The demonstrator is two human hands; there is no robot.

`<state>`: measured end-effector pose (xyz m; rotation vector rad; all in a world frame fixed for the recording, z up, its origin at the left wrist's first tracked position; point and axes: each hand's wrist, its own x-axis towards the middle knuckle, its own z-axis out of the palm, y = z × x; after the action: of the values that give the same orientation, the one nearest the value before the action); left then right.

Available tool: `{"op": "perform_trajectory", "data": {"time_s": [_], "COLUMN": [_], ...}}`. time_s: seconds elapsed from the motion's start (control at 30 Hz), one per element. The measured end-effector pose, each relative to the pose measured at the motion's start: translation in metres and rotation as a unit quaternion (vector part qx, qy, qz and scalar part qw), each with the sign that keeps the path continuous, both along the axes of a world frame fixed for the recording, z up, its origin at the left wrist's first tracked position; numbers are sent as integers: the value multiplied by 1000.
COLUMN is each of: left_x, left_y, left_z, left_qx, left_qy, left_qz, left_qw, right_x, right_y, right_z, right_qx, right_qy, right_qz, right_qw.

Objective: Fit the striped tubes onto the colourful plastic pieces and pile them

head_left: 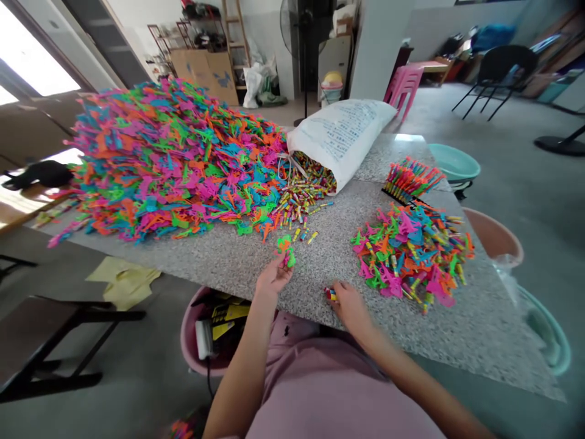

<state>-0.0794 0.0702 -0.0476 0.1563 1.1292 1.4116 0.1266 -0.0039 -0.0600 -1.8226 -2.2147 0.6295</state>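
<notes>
My left hand (274, 273) is closed on a few small green and orange plastic pieces (286, 250), held above the table near its front edge. To the right, my right hand (348, 303) is closed around some short printed tubes (329, 294) with red, yellow and blue wraps. Loose tubes (304, 235) lie just beyond my left hand, below the mouth of a white woven sack (342, 137) that spills more of them. A small heap of plastic pieces joined to tubes (411, 250) sits right of my right hand.
A huge mound of bright plastic pieces (178, 164) covers the table's left side. Upright tubes stand in a black holder (406, 183) at the right. Basins (452, 161) stand beyond the right edge. A pink tub (189, 338) is below the speckled tabletop (315, 274), a stool (41, 335) at left.
</notes>
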Motion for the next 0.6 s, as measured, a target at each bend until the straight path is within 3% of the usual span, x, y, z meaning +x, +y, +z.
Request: {"op": "perform_trajectory", "data": {"time_s": [0.07, 0.13, 0.27, 0.33, 0.6], "left_x": [6, 13, 33, 42, 55], "left_y": [-8, -18, -42, -51, -65], "left_z": [4, 11, 30, 40, 59], "left_qx": [-12, -14, 70, 114, 160], "left_qy": [-11, -16, 13, 43, 114], "left_qz": [-1, -10, -55, -68, -83], "left_qw": [1000, 1000, 996, 990, 977], "right_x": [8, 14, 16, 13, 7], "right_y": [1, 8, 28, 34, 17], "right_z": [-5, -3, 20, 35, 61], "right_qx": [8, -1, -72, -83, 20], "right_qy": [79, 216, 480, 519, 452], "right_qz": [-9, -36, -59, -48, -64], "right_qw": [997, 976, 872, 850, 889]}}
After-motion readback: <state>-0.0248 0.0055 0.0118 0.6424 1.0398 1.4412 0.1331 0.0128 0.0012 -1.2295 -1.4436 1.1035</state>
